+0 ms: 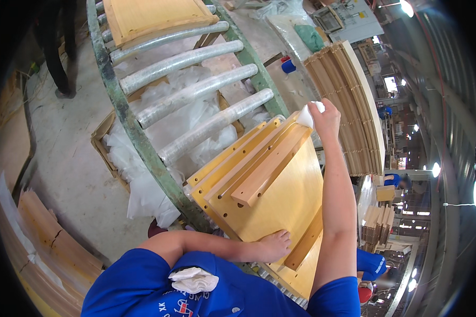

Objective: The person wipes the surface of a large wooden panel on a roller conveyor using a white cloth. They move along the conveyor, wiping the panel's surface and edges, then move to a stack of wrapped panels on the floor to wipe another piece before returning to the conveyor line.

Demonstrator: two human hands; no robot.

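Observation:
A flat, pale wooden panel (280,195) lies in front of me on the roller conveyor. My left hand (274,246) rests on its near part, fingers lying against the wood. Stretched toward the far right corner, my right hand (328,117) pinches a folded white cloth (308,115). That cloth touches the far end of a thick wooden rail (272,166), which has holes in its near end. Beside this rail, to the left, lie several long wooden strips (232,158) with drilled holes. A shorter wooden rail (305,244) sits on the panel right of my left hand.
The green-framed conveyor (137,134) with metal rollers runs away from me, carrying another wooden panel (156,18). Plastic wrap (153,195) fills a cardboard box below. Stacked wooden boards (346,100) stand at right, curved boards (58,238) at lower left. People are nearby.

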